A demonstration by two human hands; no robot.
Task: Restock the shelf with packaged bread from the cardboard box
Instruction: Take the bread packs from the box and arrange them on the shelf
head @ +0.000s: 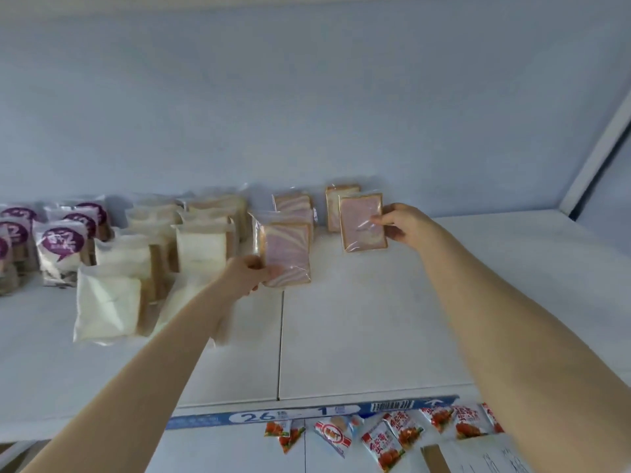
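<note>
right now your left hand (251, 272) is gripping a swirled bread pack (286, 254) on the shelf (375, 336), while your right hand (397, 221) is pinching a pink bread pack (362, 221).

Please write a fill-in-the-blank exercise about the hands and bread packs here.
1. The right hand holds the pink bread pack by its ___ edge.
2. The left hand holds the swirled bread pack by its ___ edge.
3. The purple-labelled packs stand at the far ___ end of the shelf.
Missing words: right; left; left.
</note>
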